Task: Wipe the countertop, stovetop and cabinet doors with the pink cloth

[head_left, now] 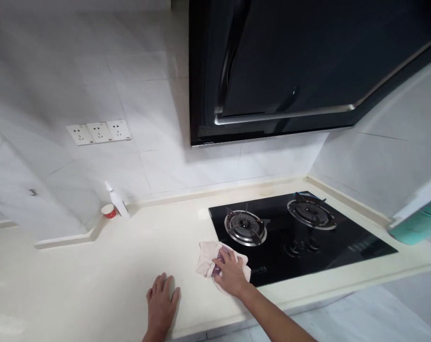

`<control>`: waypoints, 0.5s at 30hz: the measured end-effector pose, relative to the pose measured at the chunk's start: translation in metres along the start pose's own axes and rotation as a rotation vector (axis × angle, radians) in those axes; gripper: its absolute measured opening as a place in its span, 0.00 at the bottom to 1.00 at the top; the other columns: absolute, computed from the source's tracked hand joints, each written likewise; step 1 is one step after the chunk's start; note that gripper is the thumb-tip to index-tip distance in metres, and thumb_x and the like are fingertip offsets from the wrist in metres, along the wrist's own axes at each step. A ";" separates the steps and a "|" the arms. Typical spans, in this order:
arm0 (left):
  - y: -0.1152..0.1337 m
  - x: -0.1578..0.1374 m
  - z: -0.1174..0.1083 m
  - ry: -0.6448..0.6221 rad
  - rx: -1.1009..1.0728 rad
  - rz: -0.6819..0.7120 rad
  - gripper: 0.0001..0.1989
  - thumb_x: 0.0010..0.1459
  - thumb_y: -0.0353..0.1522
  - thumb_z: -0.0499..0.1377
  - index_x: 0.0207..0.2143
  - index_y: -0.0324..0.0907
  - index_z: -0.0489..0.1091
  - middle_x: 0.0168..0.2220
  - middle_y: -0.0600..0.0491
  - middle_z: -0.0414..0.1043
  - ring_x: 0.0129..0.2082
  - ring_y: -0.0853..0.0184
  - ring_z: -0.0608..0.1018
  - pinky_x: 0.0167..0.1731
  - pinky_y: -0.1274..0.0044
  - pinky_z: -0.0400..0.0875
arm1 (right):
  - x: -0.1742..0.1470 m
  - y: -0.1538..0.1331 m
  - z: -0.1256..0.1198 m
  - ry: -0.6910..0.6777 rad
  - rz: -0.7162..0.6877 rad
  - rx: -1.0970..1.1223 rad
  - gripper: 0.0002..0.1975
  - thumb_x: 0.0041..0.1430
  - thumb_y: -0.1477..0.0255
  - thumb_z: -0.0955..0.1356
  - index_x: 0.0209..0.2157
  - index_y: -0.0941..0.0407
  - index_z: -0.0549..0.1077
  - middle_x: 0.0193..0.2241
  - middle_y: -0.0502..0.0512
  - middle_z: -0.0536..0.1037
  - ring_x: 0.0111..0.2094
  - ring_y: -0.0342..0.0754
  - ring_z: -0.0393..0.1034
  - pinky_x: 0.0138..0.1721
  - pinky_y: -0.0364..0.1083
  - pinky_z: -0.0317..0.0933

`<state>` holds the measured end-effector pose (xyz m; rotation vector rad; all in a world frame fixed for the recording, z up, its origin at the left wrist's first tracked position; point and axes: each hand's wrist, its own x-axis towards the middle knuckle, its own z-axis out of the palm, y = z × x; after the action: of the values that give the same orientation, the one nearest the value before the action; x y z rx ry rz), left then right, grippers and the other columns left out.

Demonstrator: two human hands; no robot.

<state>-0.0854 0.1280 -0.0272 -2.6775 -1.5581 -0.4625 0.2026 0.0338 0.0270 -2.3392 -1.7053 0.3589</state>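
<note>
My right hand (232, 274) presses down on a pale pink cloth (206, 261) with a purple patch, its fingers bent over the fabric. The cloth lies partly on the cream countertop (144, 247) and partly over the left edge of the black gas stove (272, 259). My left hand (162, 304) rests on the countertop to the left of the cloth, palm down, thumb apart from the fingers and nothing in it. Just behind the cloth is the left burner (246, 228). Whatever lies under my right palm is hidden.
A black range hood (279, 71) overhangs the stove, with the right burner (311, 211) beneath. A white spray bottle (118, 202) and a red paper cup (109, 212) stand by the wall. A green object (418, 223) is at the right edge. Wall sockets (98, 132) are at left.
</note>
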 end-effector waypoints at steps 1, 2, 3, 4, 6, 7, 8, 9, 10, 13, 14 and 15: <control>0.000 0.000 -0.001 -0.014 -0.001 -0.005 0.20 0.67 0.37 0.53 0.57 0.44 0.73 0.63 0.43 0.68 0.65 0.53 0.66 0.59 0.60 0.61 | -0.002 0.000 0.004 -0.006 -0.003 -0.008 0.27 0.54 0.61 0.69 0.56 0.45 0.72 0.69 0.58 0.56 0.67 0.70 0.42 0.59 0.71 0.41; 0.000 0.001 -0.001 -0.029 -0.001 -0.014 0.20 0.67 0.37 0.52 0.57 0.45 0.73 0.64 0.44 0.67 0.65 0.53 0.65 0.59 0.59 0.60 | -0.005 -0.001 0.008 -0.004 -0.016 -0.008 0.26 0.53 0.61 0.69 0.55 0.46 0.73 0.68 0.59 0.57 0.67 0.69 0.43 0.59 0.71 0.42; 0.000 0.001 -0.002 -0.043 0.001 -0.024 0.21 0.67 0.37 0.52 0.58 0.45 0.73 0.64 0.44 0.67 0.65 0.53 0.65 0.60 0.59 0.60 | -0.011 -0.001 0.011 0.007 -0.036 -0.001 0.25 0.53 0.62 0.69 0.54 0.47 0.73 0.67 0.59 0.59 0.66 0.69 0.45 0.59 0.70 0.43; 0.001 0.002 -0.003 -0.056 0.003 -0.032 0.21 0.67 0.38 0.52 0.58 0.45 0.73 0.65 0.44 0.66 0.66 0.53 0.64 0.60 0.59 0.59 | -0.018 -0.001 0.015 0.025 -0.060 0.009 0.24 0.53 0.62 0.69 0.53 0.48 0.74 0.65 0.59 0.61 0.64 0.68 0.48 0.58 0.69 0.44; 0.001 0.002 -0.005 -0.077 0.007 -0.042 0.22 0.67 0.38 0.51 0.59 0.45 0.72 0.65 0.45 0.66 0.66 0.54 0.64 0.61 0.59 0.58 | -0.034 0.002 0.021 0.065 -0.115 0.037 0.21 0.53 0.63 0.69 0.49 0.50 0.74 0.61 0.59 0.65 0.60 0.65 0.53 0.57 0.65 0.47; 0.001 0.002 -0.005 -0.085 0.008 -0.045 0.22 0.66 0.38 0.51 0.59 0.45 0.72 0.65 0.45 0.65 0.66 0.55 0.64 0.61 0.60 0.58 | -0.042 0.006 0.023 0.073 -0.151 0.050 0.20 0.52 0.64 0.69 0.48 0.51 0.75 0.59 0.58 0.67 0.59 0.63 0.55 0.57 0.64 0.48; 0.001 0.003 -0.006 -0.091 0.008 -0.047 0.22 0.66 0.39 0.51 0.59 0.45 0.72 0.66 0.45 0.65 0.66 0.55 0.64 0.61 0.60 0.58 | -0.048 0.012 0.025 0.069 -0.196 0.062 0.19 0.50 0.65 0.69 0.46 0.51 0.75 0.57 0.57 0.69 0.57 0.62 0.56 0.57 0.63 0.49; 0.001 0.003 -0.007 -0.095 0.009 -0.049 0.22 0.66 0.39 0.51 0.59 0.46 0.71 0.66 0.46 0.65 0.66 0.56 0.64 0.61 0.60 0.58 | -0.054 0.021 0.025 0.058 -0.242 0.074 0.18 0.49 0.66 0.69 0.45 0.51 0.75 0.56 0.56 0.70 0.56 0.60 0.57 0.57 0.62 0.49; 0.001 0.003 -0.007 -0.097 0.010 -0.051 0.23 0.67 0.39 0.50 0.59 0.46 0.71 0.66 0.46 0.65 0.66 0.56 0.63 0.61 0.60 0.58 | -0.058 0.033 0.023 0.051 -0.274 0.083 0.18 0.48 0.67 0.69 0.44 0.51 0.75 0.55 0.55 0.71 0.55 0.59 0.59 0.57 0.62 0.50; 0.003 0.004 -0.009 -0.099 0.020 -0.056 0.23 0.67 0.40 0.48 0.59 0.46 0.71 0.66 0.46 0.64 0.67 0.57 0.63 0.62 0.60 0.57 | -0.064 0.090 0.005 0.103 -0.197 0.089 0.18 0.47 0.69 0.67 0.43 0.51 0.76 0.55 0.56 0.73 0.54 0.58 0.61 0.55 0.59 0.52; 0.004 0.005 -0.010 -0.101 0.025 -0.058 0.24 0.68 0.41 0.48 0.60 0.45 0.71 0.66 0.46 0.64 0.67 0.57 0.62 0.62 0.60 0.57 | -0.065 0.115 -0.005 0.146 -0.103 0.082 0.18 0.48 0.69 0.67 0.43 0.52 0.76 0.55 0.57 0.73 0.54 0.58 0.62 0.55 0.58 0.54; 0.004 0.005 -0.010 -0.105 0.030 -0.057 0.24 0.68 0.41 0.48 0.60 0.45 0.71 0.66 0.46 0.64 0.67 0.57 0.62 0.62 0.60 0.57 | -0.066 0.140 -0.016 0.188 0.005 0.069 0.17 0.50 0.69 0.66 0.43 0.53 0.77 0.56 0.58 0.72 0.54 0.58 0.62 0.54 0.58 0.55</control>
<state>-0.0817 0.1288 -0.0158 -2.6817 -1.6575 -0.3011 0.3144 -0.0720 0.0014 -2.2498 -1.5754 0.1882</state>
